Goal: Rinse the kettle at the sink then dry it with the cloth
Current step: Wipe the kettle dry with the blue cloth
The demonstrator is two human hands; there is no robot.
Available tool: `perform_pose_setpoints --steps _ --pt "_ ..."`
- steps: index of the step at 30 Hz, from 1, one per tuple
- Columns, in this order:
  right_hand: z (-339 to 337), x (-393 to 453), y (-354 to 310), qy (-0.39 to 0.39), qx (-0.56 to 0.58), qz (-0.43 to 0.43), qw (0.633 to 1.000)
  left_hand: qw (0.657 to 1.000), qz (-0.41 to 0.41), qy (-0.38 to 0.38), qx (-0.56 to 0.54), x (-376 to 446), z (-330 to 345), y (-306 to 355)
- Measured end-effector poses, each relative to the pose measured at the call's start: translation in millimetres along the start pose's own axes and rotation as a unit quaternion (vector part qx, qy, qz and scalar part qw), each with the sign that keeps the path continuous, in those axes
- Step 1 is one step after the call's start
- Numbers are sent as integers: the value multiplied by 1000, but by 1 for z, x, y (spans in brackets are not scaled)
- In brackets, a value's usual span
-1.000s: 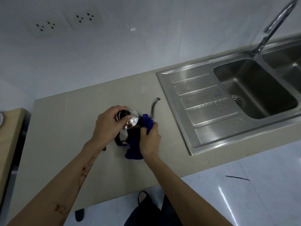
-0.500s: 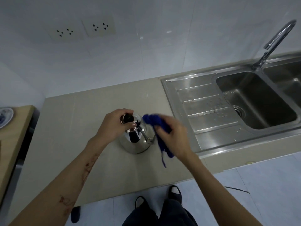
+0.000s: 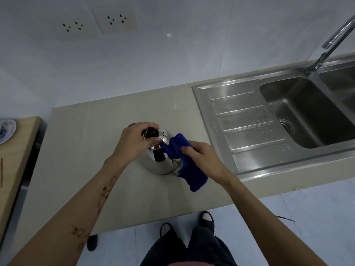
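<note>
Rinsing looked finished: my left hand (image 3: 134, 140) gripped the shiny steel kettle (image 3: 160, 162) while my right hand (image 3: 201, 160) clutched the blue cloth (image 3: 184, 166), drying underway.

A polished, mirror-bright metal kettle (image 3: 160, 166), its lid topped by a glossy black knob (image 3: 151, 132), stands on a smooth, matt beige worktop (image 3: 80, 150). A soft, matt blue cloth (image 3: 189, 173) is pressed against it. At the worktop's right end, a brushed steel sink (image 3: 230, 96) with a shiny metal tap (image 3: 330, 41); behind, glossy white wall tiles (image 3: 192, 45).
</note>
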State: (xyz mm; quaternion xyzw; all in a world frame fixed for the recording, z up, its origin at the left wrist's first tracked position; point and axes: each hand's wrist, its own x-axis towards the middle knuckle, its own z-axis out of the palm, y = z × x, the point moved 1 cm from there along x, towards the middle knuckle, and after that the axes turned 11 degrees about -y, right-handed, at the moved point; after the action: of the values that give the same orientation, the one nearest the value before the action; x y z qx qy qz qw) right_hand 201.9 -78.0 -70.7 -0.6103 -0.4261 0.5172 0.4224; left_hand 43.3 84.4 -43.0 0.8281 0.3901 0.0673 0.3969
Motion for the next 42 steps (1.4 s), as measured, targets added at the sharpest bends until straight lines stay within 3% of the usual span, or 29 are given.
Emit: perform_pose_setpoints --steps 8,15,18,21,23,25,27,31,32,36,38,42 --pt "12 7 42 -41 197 48 978 999 -6 -39 -10 1 -9 1" --pt "25 16 63 -8 129 32 991 995 6 -84 -48 8 -15 3" --pt "25 12 66 70 116 17 991 994 7 -93 -63 7 -15 3" --pt "19 19 36 163 167 -73 970 995 4 -82 -63 6 -14 3" --pt "20 32 9 144 127 -134 972 996 -3 -73 -52 5 -14 4" --pt "30 48 5 72 31 -154 985 998 -4 -58 -3 5 -14 6" --pt "36 57 30 56 32 -120 991 998 -2 -40 39 3 -15 10" --pt "39 50 76 79 114 18 990 1000 -10 -19 8 -1 -14 14" --pt "39 51 75 87 120 20 989 1000 -15 -17 2 -1 -14 14" --pt "42 55 34 70 108 -128 983 999 -27 -20 -15 1 -15 11" --pt "46 57 43 82 93 -159 979 999 -27 -17 -17 1 -14 9" --pt "62 51 106 166 11 -44 985 999 -24 -7 -40 2 -13 7"
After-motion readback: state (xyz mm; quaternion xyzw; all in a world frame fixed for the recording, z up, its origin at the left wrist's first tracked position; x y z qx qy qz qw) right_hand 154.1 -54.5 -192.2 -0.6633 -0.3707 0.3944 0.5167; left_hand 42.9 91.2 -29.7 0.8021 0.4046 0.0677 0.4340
